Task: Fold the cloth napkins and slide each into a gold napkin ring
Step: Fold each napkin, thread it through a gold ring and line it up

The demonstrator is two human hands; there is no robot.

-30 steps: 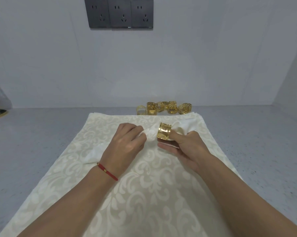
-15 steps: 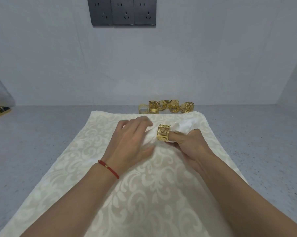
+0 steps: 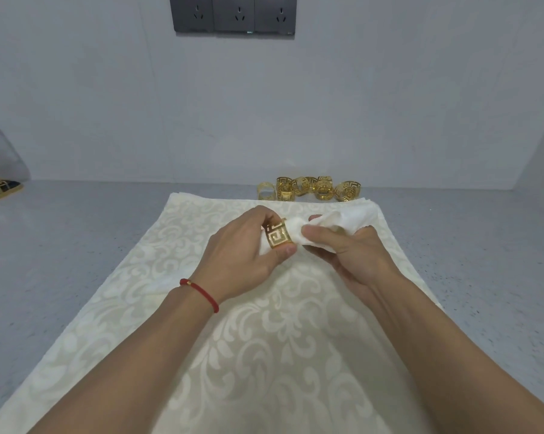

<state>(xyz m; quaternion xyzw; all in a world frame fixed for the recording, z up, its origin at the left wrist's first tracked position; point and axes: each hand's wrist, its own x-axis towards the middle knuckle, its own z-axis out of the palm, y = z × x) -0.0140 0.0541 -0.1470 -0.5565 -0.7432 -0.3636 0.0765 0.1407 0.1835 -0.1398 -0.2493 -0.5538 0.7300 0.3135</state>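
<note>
Five spare rings [image 3: 309, 188] beyond napkin stack [image 3: 201, 324].

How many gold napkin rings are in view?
6 that I can count: one on the napkin, gripped by the left hand, and five clustered at the cloth's far edge. Overlap there may hide another.

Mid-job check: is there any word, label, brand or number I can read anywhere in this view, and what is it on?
No text in this view can be read.
Dark socket panel on the wall: a small pale mark at its lower edge, too small and blurred to read.
Gold napkin ring held by the left hand: only a cut-out key pattern, no letters.
Spare gold rings: pattern only.
</note>
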